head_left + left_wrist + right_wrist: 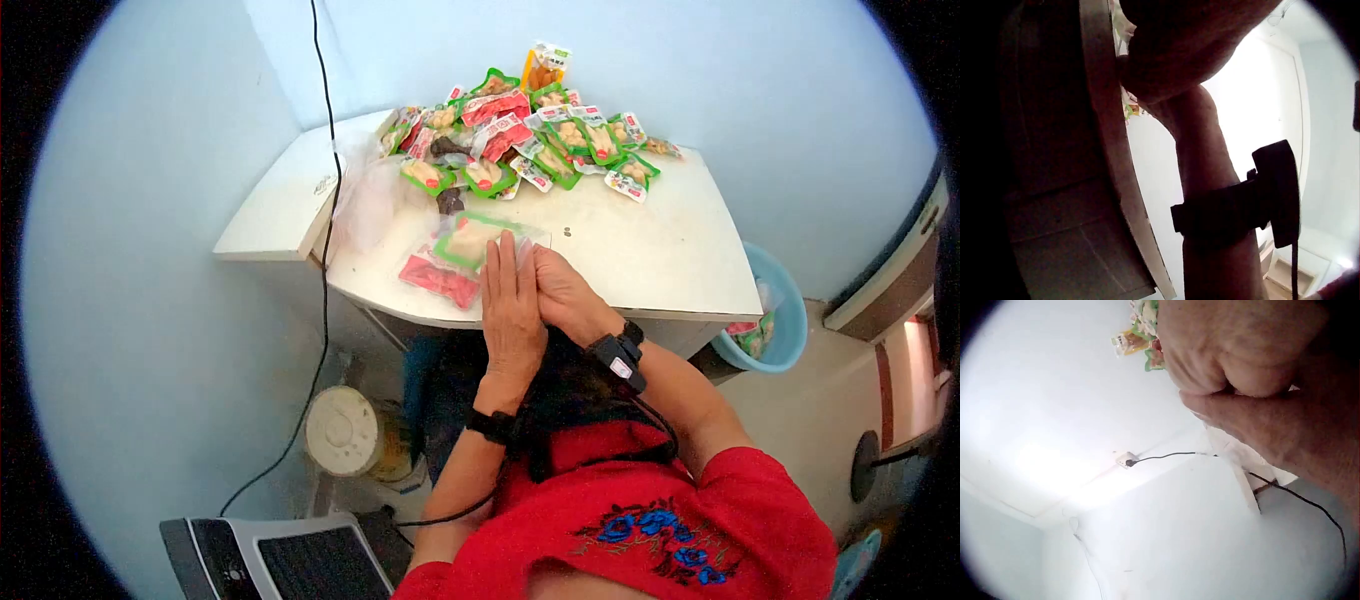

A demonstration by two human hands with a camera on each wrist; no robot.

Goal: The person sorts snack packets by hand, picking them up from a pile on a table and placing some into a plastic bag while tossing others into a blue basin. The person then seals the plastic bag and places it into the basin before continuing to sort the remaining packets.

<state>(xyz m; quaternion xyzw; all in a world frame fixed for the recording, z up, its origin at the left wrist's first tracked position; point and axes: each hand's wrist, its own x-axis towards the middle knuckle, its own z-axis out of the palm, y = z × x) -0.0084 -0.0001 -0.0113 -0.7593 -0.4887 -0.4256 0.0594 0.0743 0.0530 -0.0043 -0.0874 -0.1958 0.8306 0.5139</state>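
Note:
A clear plastic bag with a green-edged packet (470,240) and a red packet (440,280) lies at the table's front edge. The left hand (513,325) lies over the bag's right end with its fingers straight. Against it, the right hand (572,300) has curled fingers and seems to pinch the bag's edge; its fingertips are partly hidden. In the left wrist view the right hand (1179,56) is dark, and the bag is hidden. The right wrist view shows both hands pressed close together, the left hand (1272,425) beneath the other.
Many snack packets (570,140) are heaped at the back of the white table (640,250). Crumpled clear bags (370,205) lie at left, near a hanging black cable (334,150). A blue basin (790,310) holds packets at right; a lidded bucket (342,430) stands below.

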